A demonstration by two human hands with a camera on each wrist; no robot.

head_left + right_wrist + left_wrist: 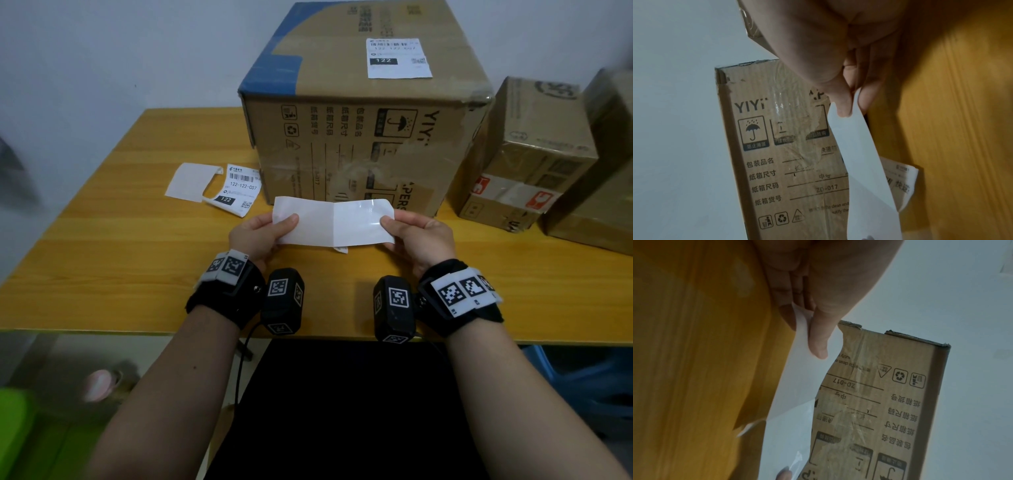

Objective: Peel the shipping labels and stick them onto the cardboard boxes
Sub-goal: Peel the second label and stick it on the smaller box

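Pinching a white label strip at either end, left hand and right hand, just above the table, near the big cardboard box; printed side possibly underneath.

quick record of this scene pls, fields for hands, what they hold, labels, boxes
left hand: pinches the left end of the white strip
right hand: pinches the strip's right end
strip: blank side up, held above the table, creased mid-length
large box: one label stuck on top
loose label: printed, curled, on the table left of the large box
backing sheet: blank, beside the loose label
smaller boxes: right of the large box, no shipping label seen
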